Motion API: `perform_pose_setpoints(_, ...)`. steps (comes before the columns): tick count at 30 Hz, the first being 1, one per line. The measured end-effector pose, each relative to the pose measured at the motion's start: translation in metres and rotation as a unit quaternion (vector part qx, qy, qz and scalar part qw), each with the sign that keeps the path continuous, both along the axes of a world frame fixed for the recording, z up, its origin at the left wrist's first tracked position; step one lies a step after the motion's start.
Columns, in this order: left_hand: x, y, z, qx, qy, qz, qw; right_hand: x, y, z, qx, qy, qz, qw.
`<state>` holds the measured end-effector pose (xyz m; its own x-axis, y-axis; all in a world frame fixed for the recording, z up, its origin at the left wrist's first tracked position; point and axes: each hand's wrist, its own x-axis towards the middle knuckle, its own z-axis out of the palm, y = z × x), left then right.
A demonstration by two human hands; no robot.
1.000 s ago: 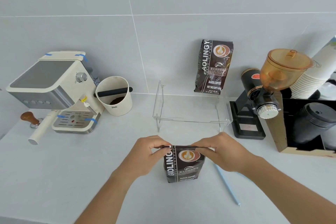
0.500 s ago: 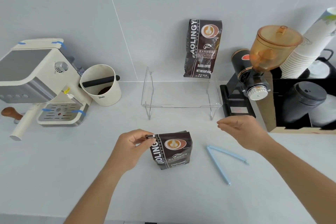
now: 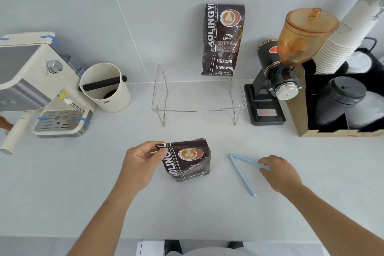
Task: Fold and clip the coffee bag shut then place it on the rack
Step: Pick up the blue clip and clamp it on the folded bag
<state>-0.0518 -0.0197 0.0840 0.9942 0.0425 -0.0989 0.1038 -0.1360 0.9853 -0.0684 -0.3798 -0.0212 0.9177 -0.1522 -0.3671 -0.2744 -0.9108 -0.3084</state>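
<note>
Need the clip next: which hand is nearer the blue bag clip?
Right. The right hand has its fingers touching one arm of the open blue clip. The left hand is across the counter, pinching the coffee bag by its folded top.

Dark folded coffee bag (image 3: 188, 160) upright on counter, blue clip (image 3: 243, 172) open beside it, clear rack (image 3: 198, 97) behind

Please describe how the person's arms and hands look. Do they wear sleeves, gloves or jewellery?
Both forearms are bare up to the frame edge, with no sleeves in view. The left hand and the right hand wear no gloves, and no rings, watch or bracelet show.
</note>
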Motion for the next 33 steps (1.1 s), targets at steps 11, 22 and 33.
perform_pose_setpoints(11,-0.004,-0.001,-0.003,-0.011,-0.005,0.014,1.0,-0.007,0.009,0.022,0.057,-0.076,0.019,0.995)
perform_pose_setpoints(22,0.012,-0.003,0.0,-0.043,0.002,-0.006,0.999,0.019,0.047,0.132,0.165,-0.29,0.08,0.939)
perform_pose_setpoints(33,0.021,-0.01,0.007,-0.089,0.009,0.002,0.996,0.054,0.096,0.175,0.131,-0.289,0.244,0.916)
